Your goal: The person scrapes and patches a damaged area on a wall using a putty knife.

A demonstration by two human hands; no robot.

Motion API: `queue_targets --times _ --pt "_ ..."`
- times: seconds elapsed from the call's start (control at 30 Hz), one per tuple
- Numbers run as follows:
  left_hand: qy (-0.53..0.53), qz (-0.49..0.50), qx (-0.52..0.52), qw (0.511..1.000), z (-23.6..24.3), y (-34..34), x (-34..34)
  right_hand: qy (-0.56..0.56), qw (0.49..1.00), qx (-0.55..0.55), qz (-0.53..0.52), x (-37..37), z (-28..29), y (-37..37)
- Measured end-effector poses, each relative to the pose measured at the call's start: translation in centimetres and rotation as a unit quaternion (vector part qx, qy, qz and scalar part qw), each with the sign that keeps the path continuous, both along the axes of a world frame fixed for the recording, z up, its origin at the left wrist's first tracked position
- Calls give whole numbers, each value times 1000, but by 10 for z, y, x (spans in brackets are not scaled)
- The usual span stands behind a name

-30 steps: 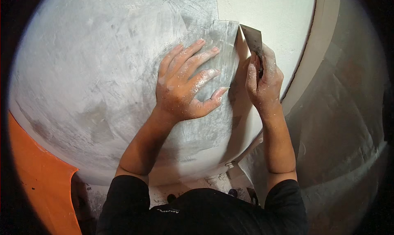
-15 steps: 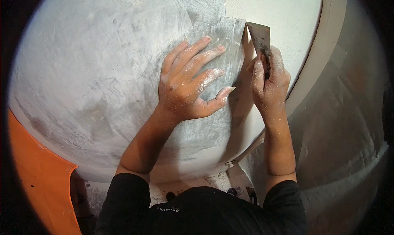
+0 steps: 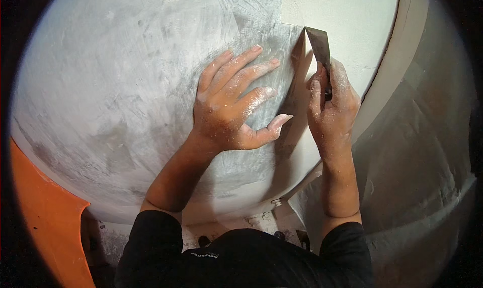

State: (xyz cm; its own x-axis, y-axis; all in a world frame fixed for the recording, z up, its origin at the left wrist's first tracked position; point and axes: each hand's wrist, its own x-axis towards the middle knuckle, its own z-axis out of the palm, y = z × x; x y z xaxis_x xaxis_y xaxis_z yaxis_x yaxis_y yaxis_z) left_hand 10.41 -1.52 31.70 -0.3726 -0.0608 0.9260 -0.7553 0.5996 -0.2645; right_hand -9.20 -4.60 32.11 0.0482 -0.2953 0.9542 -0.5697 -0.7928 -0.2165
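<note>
A large curved panel [image 3: 115, 62] fills much of the view, mottled grey and white, with a smoother white section [image 3: 342, 11] at the upper right bordered by a stepped edge. My left hand [image 3: 234, 99] lies on the mottled surface with fingers spread and holds nothing; white dust coats its fingertips. To its right, my right hand [image 3: 332, 104] grips a dark, flat-bladed scraper [image 3: 317, 41], its blade's corner at the stepped edge and a long shadow beside it. Both hands are dusted with white powder.
An orange sheet [image 3: 45, 207] curves along the lower left. Wrinkled grey translucent sheeting [image 3: 412, 177] hangs at the right, beside a pale rim [image 3: 405, 36]. Below the panel is a speckled, dusty floor [image 3: 226, 227], with dark shoes just visible past my black shirt.
My right hand and the scraper have shifted slightly rightward in the view. My left hand has also moved a little right, its fingers still spread. The panel's edges have shifted too.
</note>
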Motion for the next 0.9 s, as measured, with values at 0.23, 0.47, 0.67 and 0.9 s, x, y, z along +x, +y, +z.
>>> queue_targets --times 0.23,0.47,0.67,0.9 --pt "-2 -3 2 1000 0 -1 2 18 998 -59 -23 -3 11 -4" --pt "-13 -1 10 1000 0 -1 4 44 997 -65 -14 -7 22 -5" --pt "-15 -12 18 1000 1 1 4 64 996 -51 -28 -8 31 -1" --pt "-10 -13 16 1000 1 2 2 83 994 -61 -24 -8 44 -4"
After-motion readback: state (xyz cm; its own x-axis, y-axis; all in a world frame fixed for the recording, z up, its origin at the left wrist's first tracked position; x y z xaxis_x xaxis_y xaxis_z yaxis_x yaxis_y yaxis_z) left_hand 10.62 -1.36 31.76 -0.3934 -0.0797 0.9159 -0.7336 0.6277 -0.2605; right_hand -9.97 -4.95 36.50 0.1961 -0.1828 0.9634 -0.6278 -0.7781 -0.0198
